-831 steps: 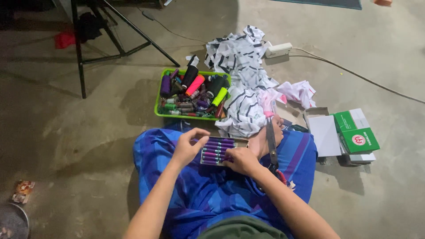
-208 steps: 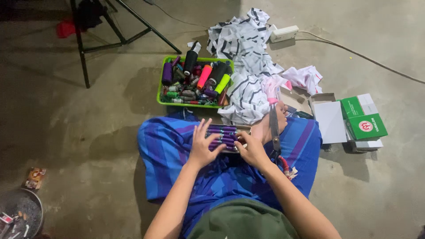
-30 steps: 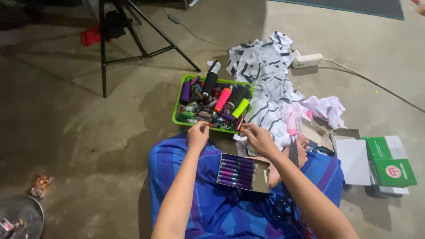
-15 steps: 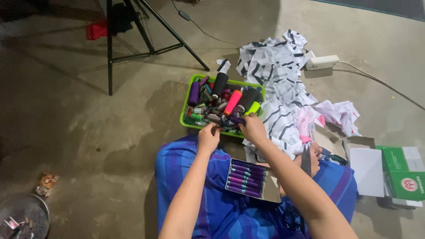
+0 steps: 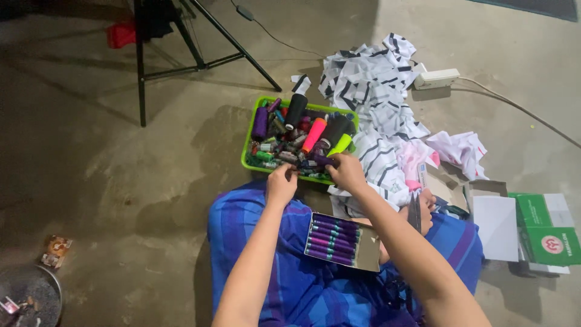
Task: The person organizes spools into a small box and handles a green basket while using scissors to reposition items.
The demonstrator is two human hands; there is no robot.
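A green basket (image 5: 247,158) full of thread spools in purple, black, pink and yellow-green stands on the concrete floor ahead of my knees. My left hand (image 5: 281,183) reaches over its near rim, fingers curled among the small spools. My right hand (image 5: 345,171) is at the same rim, beside a yellow-green spool (image 5: 340,144), fingers bent down; whether either hand grips a spool is hidden. An open flat box of purple thread spools (image 5: 334,240) rests on my lap, on the blue striped cloth (image 5: 290,278).
Black-and-white patterned fabric pieces (image 5: 375,97) lie heaped right of the basket, with pink scraps (image 5: 417,160). White and green cardboard boxes (image 5: 532,227) sit at the right. A power strip (image 5: 439,77) with cable, a black tripod (image 5: 175,42) and a round metal pan (image 5: 27,297) surround me.
Both hands have left the box of purple spools on my lap and reached forward into the green basket. The view has shifted so the basket lies closer to centre.
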